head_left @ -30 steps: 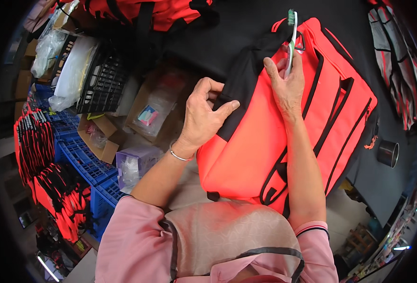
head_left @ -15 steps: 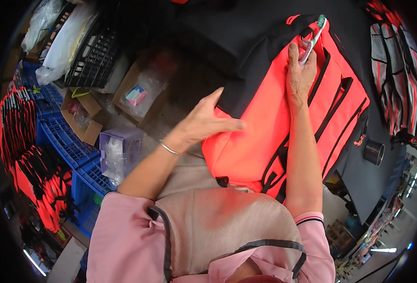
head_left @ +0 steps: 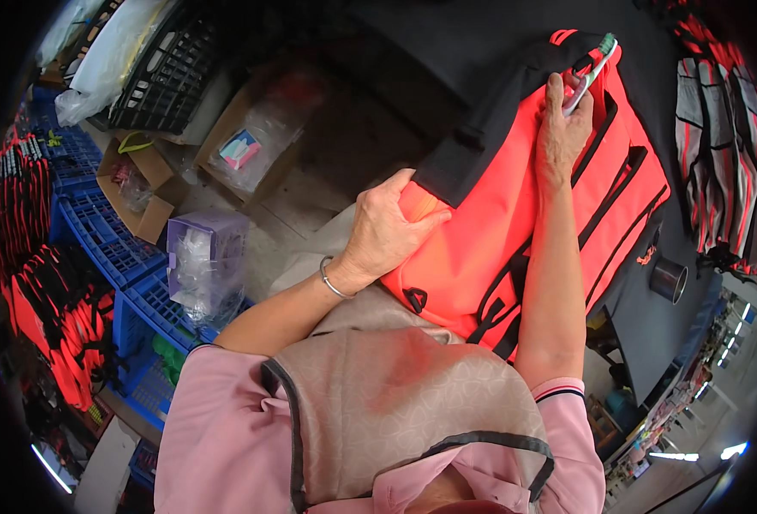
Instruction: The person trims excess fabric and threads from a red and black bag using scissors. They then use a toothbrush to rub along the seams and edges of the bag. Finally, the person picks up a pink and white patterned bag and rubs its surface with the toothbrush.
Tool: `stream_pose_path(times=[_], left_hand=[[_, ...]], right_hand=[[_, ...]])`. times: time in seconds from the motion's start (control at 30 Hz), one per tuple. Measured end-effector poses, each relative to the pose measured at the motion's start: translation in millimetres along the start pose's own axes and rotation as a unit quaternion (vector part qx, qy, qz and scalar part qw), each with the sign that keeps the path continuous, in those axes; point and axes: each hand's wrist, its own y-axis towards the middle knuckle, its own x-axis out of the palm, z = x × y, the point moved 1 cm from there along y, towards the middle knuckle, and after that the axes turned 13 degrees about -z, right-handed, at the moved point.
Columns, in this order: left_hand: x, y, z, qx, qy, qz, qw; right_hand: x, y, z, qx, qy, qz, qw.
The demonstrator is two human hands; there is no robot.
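A bright orange-red backpack with black panels and straps (head_left: 494,231) lies in front of me, its lower end close to my apron. My left hand (head_left: 384,230) grips the bag's left edge beside the black panel, thumb on the orange fabric; some of its fingers are hidden behind the edge. On the bag's upper part rests my right hand (head_left: 562,137), closed around the handle of a toothbrush (head_left: 598,67). The brush head with green bristles sticks up past the hand, near the bag's top.
Grey and orange bag pieces (head_left: 711,146) are piled at the far right, with a dark metal cup (head_left: 668,281) nearer. To the left stand open cardboard boxes (head_left: 162,199), a purple box (head_left: 228,248), blue plastic crates (head_left: 108,231) and stacked orange-black pieces (head_left: 57,317).
My left hand, spread with fingers apart before, has closed on the bag's left edge. My right hand and the toothbrush appear slightly farther right in the picture.
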Motion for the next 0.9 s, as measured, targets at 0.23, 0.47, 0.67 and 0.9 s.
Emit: stream_pose_path(times=[0.23,0.47,0.67,0.9], left_hand=[[6,3,4,0.112,0.085,0.042,0.989],[12,2,-12,0.147,0.116,0.016,0.982],[18,-9,-24,0.218,0.159,-0.008,0.963],[20,-15,-29,0.227,0.171,-0.024,0.958]], right_hand=[[-12,6,4,-0.053,0.114,-0.005,0.992],[-18,24,-37,0.053,-0.107,0.080,0.990],[-22,33,-26,0.120,-0.059,-0.012,0.991],[-18,29,3,0.078,0.134,-0.031,0.987]])
